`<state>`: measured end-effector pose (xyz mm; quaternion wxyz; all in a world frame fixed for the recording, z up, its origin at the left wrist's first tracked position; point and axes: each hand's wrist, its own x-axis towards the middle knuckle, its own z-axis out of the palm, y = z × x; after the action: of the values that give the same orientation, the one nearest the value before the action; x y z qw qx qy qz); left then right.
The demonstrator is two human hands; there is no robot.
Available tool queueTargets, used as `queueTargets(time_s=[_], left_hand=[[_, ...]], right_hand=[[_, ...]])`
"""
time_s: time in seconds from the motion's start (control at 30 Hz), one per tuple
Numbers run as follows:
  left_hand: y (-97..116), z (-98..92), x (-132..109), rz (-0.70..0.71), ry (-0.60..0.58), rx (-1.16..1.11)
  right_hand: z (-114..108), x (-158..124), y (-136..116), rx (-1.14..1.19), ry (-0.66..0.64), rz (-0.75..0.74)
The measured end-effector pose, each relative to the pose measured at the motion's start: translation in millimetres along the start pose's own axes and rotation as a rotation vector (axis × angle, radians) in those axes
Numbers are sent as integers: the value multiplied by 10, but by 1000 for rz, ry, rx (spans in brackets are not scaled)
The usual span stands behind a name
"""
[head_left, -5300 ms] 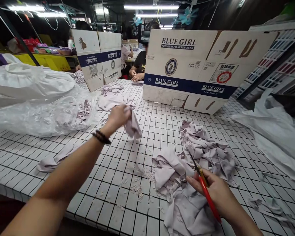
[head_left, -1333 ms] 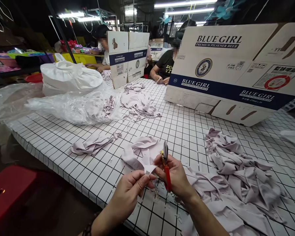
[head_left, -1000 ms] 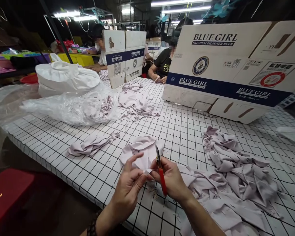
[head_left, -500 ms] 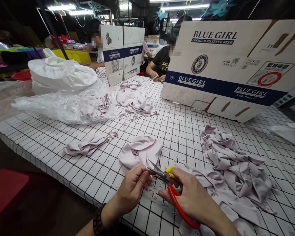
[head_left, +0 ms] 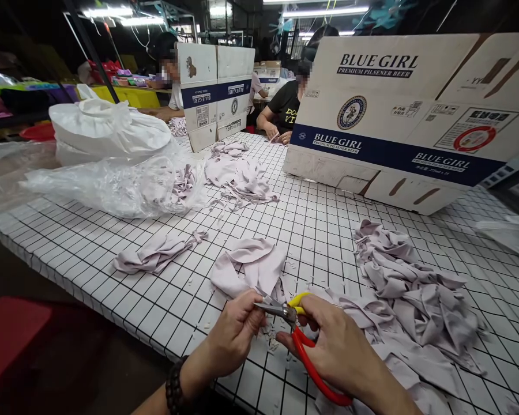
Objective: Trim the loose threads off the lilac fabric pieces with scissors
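My left hand point(head_left: 236, 325) pinches the near edge of a pale mauve fabric piece point(head_left: 248, 265), which lies looped on the table beyond my fingers. In my right hand point(head_left: 335, 337) is a pair of scissors point(head_left: 311, 369) with one red and one yellow handle. Their blades point left and reach the fabric edge right at my left fingertips, slightly apart. Small fabric scraps point(head_left: 271, 340) are scattered on the table beneath the blades. To the right of my right hand spreads a heap of similar mauve pieces point(head_left: 432, 311).
A grid-patterned table point(head_left: 155, 311) holds another folded piece point(head_left: 155, 253), a farther fabric pile point(head_left: 237, 173), a clear plastic bag point(head_left: 90, 184) and a white sack point(head_left: 108, 127). Cardboard sheets point(head_left: 393, 98) stand upright at the back. Co-workers point(head_left: 281, 112) sit behind them.
The scissor blades have swung closer together and now lie nearer my left fingertips. My left hand and the fabric have hardly moved.
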<state>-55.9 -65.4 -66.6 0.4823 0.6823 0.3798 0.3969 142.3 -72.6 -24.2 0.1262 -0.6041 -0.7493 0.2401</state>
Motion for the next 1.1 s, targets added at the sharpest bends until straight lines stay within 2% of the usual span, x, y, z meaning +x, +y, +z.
queueTargets(time_s=[0.53, 1.1], left_hand=[[36, -2, 29, -31, -18, -63], [37, -21, -1, -126, -24, -186]], right_hand=[[12, 11, 28, -65, 26, -7], [93, 51, 47, 0, 35, -57]])
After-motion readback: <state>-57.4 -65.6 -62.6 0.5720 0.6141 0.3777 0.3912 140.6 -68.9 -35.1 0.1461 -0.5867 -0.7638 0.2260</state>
